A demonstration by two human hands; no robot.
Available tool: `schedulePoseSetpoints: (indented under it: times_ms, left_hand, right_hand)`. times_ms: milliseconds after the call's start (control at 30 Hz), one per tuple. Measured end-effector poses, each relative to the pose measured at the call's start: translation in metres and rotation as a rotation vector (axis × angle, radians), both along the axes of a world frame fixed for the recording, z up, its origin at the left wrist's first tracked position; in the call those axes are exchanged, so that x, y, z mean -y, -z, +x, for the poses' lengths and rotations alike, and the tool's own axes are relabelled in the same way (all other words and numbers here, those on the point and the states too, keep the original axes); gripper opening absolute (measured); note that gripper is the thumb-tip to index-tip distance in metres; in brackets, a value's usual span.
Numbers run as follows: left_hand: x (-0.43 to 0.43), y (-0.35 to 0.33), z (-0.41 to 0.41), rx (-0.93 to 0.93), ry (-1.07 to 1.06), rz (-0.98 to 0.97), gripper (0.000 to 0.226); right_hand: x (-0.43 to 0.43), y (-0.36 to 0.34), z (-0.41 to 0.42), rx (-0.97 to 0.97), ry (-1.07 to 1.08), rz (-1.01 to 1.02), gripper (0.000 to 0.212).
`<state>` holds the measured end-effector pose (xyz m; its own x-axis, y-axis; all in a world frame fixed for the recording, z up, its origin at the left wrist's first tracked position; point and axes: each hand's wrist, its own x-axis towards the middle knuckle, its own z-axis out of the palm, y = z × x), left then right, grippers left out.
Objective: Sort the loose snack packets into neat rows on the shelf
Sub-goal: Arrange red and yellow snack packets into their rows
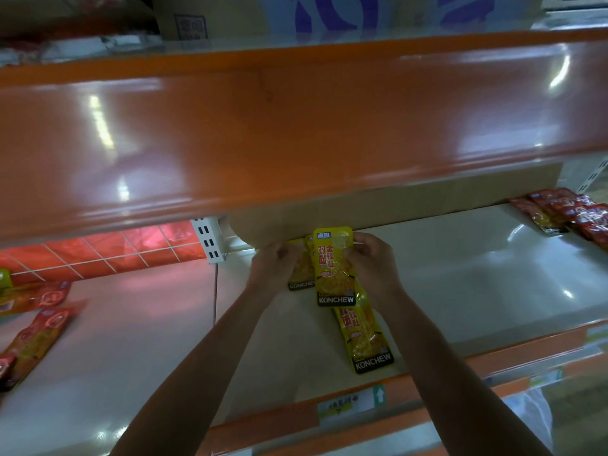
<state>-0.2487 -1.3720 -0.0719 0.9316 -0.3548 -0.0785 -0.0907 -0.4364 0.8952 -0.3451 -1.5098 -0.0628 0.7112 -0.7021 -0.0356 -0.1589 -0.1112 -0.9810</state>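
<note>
Left hand: my left hand [274, 266] is at the back of the shelf, its back to the camera and its fingers curled round the left edge of the rear yellow packet [300, 274].
Right hand: my right hand [373, 263] grips the front yellow packet [333, 268] by its right edge, thumb on the printed face.
Front yellow packet: it stands upright between my two hands with the black KONCHEW band at the bottom, overlapping the right side of the rear one.
Rear yellow packet: it is partly hidden behind my left hand and the front packet; only its lower left part and black band show clearly.
Lying yellow packet: a third yellow packet [366, 339] lies flat on the shelf nearer to me, tilted, its top end tucked under the front packet's lower edge.
Shelf: the shelf [477, 284] is pale and glossy, with an orange front rail.
Cardboard box: a brown cardboard box [411, 200] stands at the back, just behind my hands.
Red packets, right: a bunch of red packets [574, 213] lies overlapped at the far right rear, well apart from the yellow ones.
Red packets, left: loose red-orange packets [38, 330] lie scattered on the neighbouring bay.
Upper shelf: an orange upper shelf front [296, 126] fills the top of the view, blurred.
Rail label: a paper price label [345, 406] sits on the front rail below the lying packet; its writing is too blurred to read.
</note>
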Motion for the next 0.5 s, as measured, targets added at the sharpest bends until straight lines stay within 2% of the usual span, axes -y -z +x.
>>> schedulePoseSetpoints:
  times_ms: [67,133,200,333,500]
  left_hand:
    - [-0.004,-0.007,-0.01,-0.18,0.106,-0.153,0.019]
    - [-0.01,-0.009,-0.015,-0.209,0.199,-0.179,0.004]
    - [-0.017,-0.007,-0.016,-0.205,0.227,-0.212,0.007]
    - [-0.033,-0.001,-0.003,-0.164,0.057,-0.211,0.014]
    - [-0.04,0.015,0.011,-0.136,-0.034,-0.069,0.017]
  right_hand:
    - [-0.005,-0.001,0.007,-0.003,-0.015,-0.015,0.02]
    - [-0.01,-0.001,0.012,-0.017,-0.044,-0.026,0.022]
    - [-0.015,-0.001,0.017,-0.044,-0.07,-0.048,0.025]
    - [-0.018,-0.007,0.015,-0.142,-0.09,-0.197,0.029]
    - [-0.018,0.0,0.003,-0.203,-0.1,-0.398,0.033]
